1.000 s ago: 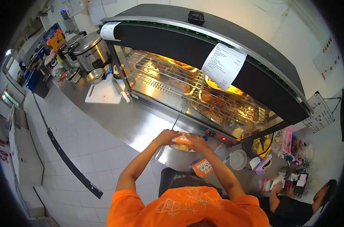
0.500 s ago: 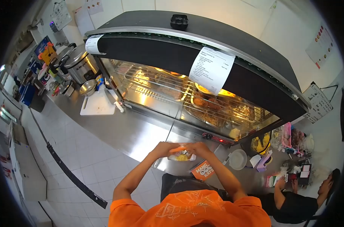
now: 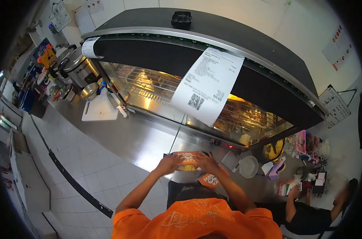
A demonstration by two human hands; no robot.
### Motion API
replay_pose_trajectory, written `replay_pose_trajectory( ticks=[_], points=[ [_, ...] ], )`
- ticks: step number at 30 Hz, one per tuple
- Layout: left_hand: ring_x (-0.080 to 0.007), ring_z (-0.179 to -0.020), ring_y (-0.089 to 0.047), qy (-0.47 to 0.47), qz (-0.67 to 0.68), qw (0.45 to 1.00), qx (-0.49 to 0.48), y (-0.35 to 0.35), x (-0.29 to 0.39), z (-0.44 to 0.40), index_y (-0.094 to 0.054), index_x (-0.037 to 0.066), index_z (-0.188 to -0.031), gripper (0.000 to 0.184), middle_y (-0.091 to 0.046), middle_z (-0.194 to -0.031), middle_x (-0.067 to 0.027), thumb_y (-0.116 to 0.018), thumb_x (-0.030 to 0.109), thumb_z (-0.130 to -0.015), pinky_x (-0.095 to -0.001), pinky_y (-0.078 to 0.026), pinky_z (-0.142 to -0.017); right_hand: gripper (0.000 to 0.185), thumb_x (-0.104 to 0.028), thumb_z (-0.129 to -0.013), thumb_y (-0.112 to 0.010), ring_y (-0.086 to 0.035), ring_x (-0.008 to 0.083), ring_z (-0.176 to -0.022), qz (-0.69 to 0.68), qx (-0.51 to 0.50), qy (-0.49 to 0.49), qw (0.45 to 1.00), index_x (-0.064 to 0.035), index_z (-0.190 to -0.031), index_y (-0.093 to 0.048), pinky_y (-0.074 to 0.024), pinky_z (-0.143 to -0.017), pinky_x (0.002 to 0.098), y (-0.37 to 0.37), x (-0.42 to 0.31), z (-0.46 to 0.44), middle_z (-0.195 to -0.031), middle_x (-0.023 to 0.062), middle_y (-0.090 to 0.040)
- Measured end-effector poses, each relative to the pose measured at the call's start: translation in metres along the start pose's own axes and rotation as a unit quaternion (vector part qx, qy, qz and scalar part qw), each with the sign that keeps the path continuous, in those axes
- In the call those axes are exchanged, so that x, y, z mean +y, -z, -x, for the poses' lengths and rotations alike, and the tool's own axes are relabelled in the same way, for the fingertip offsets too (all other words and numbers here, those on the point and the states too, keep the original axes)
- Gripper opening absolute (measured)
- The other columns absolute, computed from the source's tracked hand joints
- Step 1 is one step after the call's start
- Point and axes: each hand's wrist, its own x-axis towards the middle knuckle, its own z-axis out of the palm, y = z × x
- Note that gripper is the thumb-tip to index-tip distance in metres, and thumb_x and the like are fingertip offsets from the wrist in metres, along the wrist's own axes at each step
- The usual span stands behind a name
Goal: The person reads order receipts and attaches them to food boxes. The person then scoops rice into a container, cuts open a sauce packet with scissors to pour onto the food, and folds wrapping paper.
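Note:
My left hand [image 3: 170, 164] and my right hand [image 3: 207, 163] grip opposite sides of a food container [image 3: 185, 168] at the counter's front edge. An orange printed cardboard sleeve [image 3: 186, 157] lies across its top, lettering showing. Yellow food is visible at the side nearest me. My fingers bend over the sleeve and partly cover it. Beside my right forearm, a second orange sleeve [image 3: 209, 180] rests on the counter, partly hidden by the arm.
Ahead stands a glass-fronted food warmer [image 3: 149, 85] with a long receipt [image 3: 209, 85] hanging over its glass. A cutting board [image 3: 100, 108] lies left, near a steel bowl [image 3: 89, 91]. At right are a round plastic lid [image 3: 248, 166], a tape dispenser [image 3: 276, 169] and another person [image 3: 308, 213].
The orange sleeve now lies over the container's top with its lettering visible; before, more of the food showed. The receipt on the warmer has swung outward, showing its lower end.

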Motion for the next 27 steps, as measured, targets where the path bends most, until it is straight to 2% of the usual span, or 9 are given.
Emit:
replay_pose_trajectory(
  ticks=[3,6,8,11,13,14,20,26,27],
  points=[
    [-0.0493,-0.133,-0.030,0.061,0.006,0.998,0.033,-0.067,-0.019,0.019,-0.035,0.000,-0.141,0.070,-0.030,-0.147,-0.0292,-0.061,0.038,-0.088,-0.0528,-0.031,-0.108,0.070,-0.038,-0.094,-0.057,-0.024,0.0385,-0.142,-0.044,0.010,-0.255,0.966,-0.0053,-0.149,-0.028,-0.0256,-0.113,0.0384,-0.036,-0.019,0.013,-0.154,0.0228,-0.026],
    [-0.0556,-0.132,-0.025,0.181,-0.189,0.962,0.075,-0.153,-0.045,0.021,-0.024,-0.007,-0.143,0.085,-0.022,-0.144,-0.0403,-0.063,0.044,-0.086,-0.0579,-0.026,-0.108,0.086,-0.042,-0.091,-0.062,-0.023,0.0388,-0.143,-0.324,0.165,-0.234,0.902,0.0010,-0.150,-0.017,-0.0255,-0.113,0.0384,-0.084,0.002,0.006,-0.153,0.0290,-0.021],
    [-0.0528,-0.132,-0.029,0.270,-0.045,0.926,0.262,-0.149,-0.030,0.001,-0.020,-0.009,-0.144,0.101,-0.028,-0.139,-0.0407,-0.071,0.049,-0.079,-0.0607,-0.030,-0.105,0.081,-0.044,-0.088,-0.066,-0.044,0.0326,-0.130,-0.339,0.154,-0.279,0.885,0.0001,-0.146,-0.030,-0.0361,-0.106,0.0386,-0.099,0.010,0.007,-0.141,0.0230,-0.044],
    [-0.0497,-0.124,-0.044,0.263,0.058,0.958,0.096,-0.084,-0.026,-0.004,-0.015,-0.001,-0.149,0.126,-0.038,-0.135,-0.0348,-0.082,0.057,-0.061,-0.0546,-0.045,-0.096,0.073,-0.042,-0.083,-0.073,-0.055,0.0204,-0.115,-0.441,0.067,-0.290,0.847,-0.0010,-0.137,-0.045,-0.0425,-0.100,0.0363,-0.049,0.027,0.008,-0.125,0.0117,-0.060],
    [-0.0389,-0.113,-0.058,0.233,0.278,0.932,0.011,-0.016,-0.016,-0.011,-0.042,0.012,-0.143,0.096,-0.061,-0.120,-0.0248,-0.081,0.053,-0.065,-0.0450,-0.049,-0.095,0.060,-0.051,-0.091,-0.058,-0.057,0.0183,-0.110,-0.390,0.021,-0.311,0.866,-0.0017,-0.126,-0.056,-0.0446,-0.095,0.0348,-0.004,0.026,0.003,-0.122,0.0130,-0.061],
    [-0.0332,-0.107,-0.063,0.255,0.138,0.957,-0.004,-0.018,-0.046,-0.012,-0.055,0.013,-0.134,0.077,-0.065,-0.119,-0.0182,-0.077,0.051,-0.071,-0.0430,-0.049,-0.094,0.064,-0.059,-0.095,-0.044,-0.059,0.0170,-0.103,-0.331,0.004,-0.306,0.892,-0.0021,-0.119,-0.061,-0.0452,-0.089,0.0341,0.003,0.039,-0.004,-0.111,0.0124,-0.065],
    [-0.0275,-0.112,-0.059,0.334,0.272,0.901,0.047,0.049,-0.031,-0.031,-0.063,0.002,-0.122,0.070,-0.065,-0.119,-0.0156,-0.035,0.061,-0.097,-0.0355,-0.045,-0.095,0.083,-0.070,-0.093,-0.023,-0.054,0.0379,-0.121,-0.337,0.040,-0.368,0.866,-0.0020,-0.116,-0.066,-0.0363,-0.103,0.0413,0.032,0.044,-0.037,-0.119,0.0251,-0.062],
    [-0.0405,-0.138,-0.031,0.243,0.109,0.963,-0.044,-0.056,-0.039,0.006,-0.047,-0.010,-0.132,0.062,-0.035,-0.146,-0.0307,-0.038,0.042,-0.100,-0.0407,-0.028,-0.111,0.070,-0.066,-0.088,-0.046,-0.064,0.0354,-0.102,-0.297,0.081,-0.355,0.883,-0.0010,-0.104,-0.069,-0.0480,-0.089,0.0408,-0.021,0.008,-0.004,-0.104,0.0217,-0.068],
    [-0.0424,-0.139,-0.025,0.286,0.139,0.944,0.089,-0.089,-0.033,0.010,-0.043,-0.011,-0.133,0.059,-0.027,-0.149,-0.0305,-0.039,0.038,-0.099,-0.0428,-0.026,-0.112,0.065,-0.062,-0.086,-0.054,-0.066,0.0332,-0.097,-0.294,0.153,-0.337,0.881,-0.0007,-0.100,-0.070,-0.0500,-0.084,0.0398,-0.043,0.008,-0.002,-0.100,0.0209,-0.069]
  ],
)
